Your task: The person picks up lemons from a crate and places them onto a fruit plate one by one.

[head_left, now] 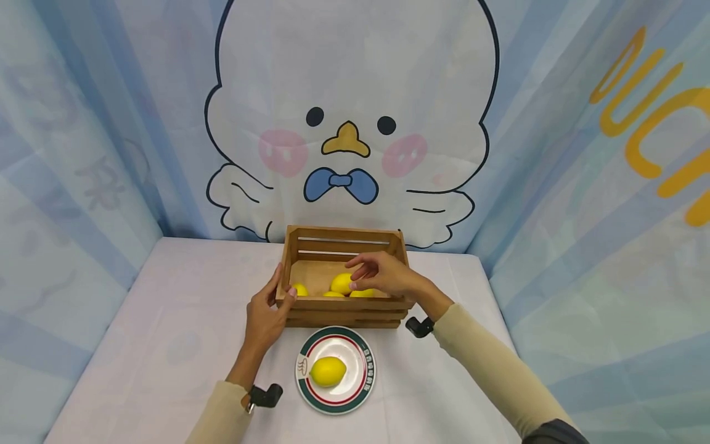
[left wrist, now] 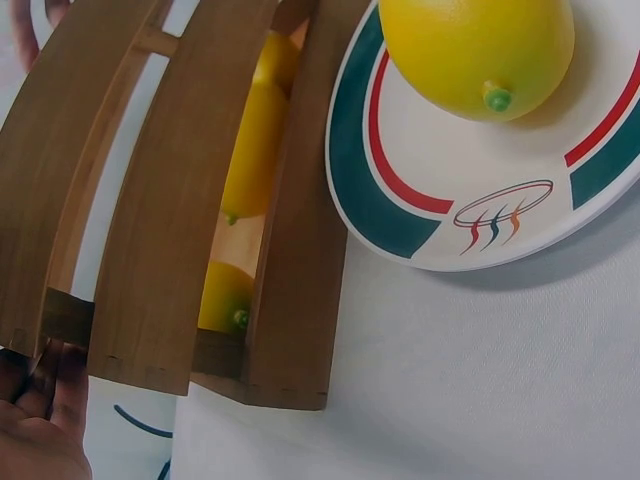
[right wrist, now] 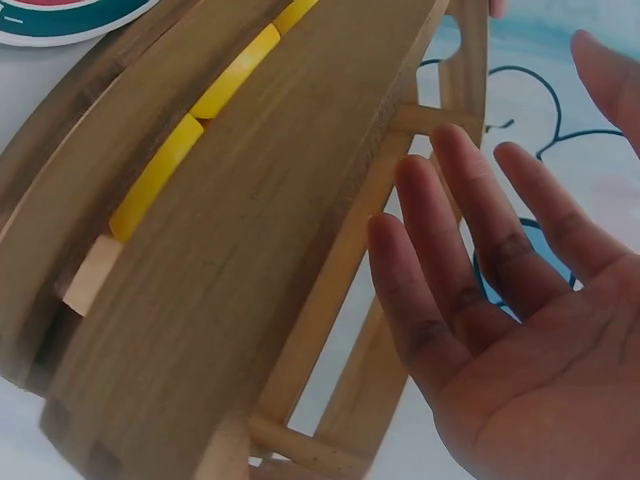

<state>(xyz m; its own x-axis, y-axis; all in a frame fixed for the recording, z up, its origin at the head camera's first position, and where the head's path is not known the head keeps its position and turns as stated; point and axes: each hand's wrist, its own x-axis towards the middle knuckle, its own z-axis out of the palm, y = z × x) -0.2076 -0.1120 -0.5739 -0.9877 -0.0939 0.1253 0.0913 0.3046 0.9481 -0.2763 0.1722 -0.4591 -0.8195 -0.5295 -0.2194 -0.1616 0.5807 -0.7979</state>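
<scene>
A slatted wooden crate stands at the back of the table with several yellow lemons in it. The crate's front slats partly hide them. My left hand holds the crate's left end, its thumb over the front corner and its fingers along the outer side. Over the right part of the crate hovers my right hand, fingers loosely extended; the right wrist view shows its palm bare. In front of the crate, another lemon lies on a round white plate with a green and red rim.
A white cloth covers the table. Right behind the crate hangs a curtain printed with a cartoon bird, and more curtains close off both sides. Small black wrist cameras sit at both wrists.
</scene>
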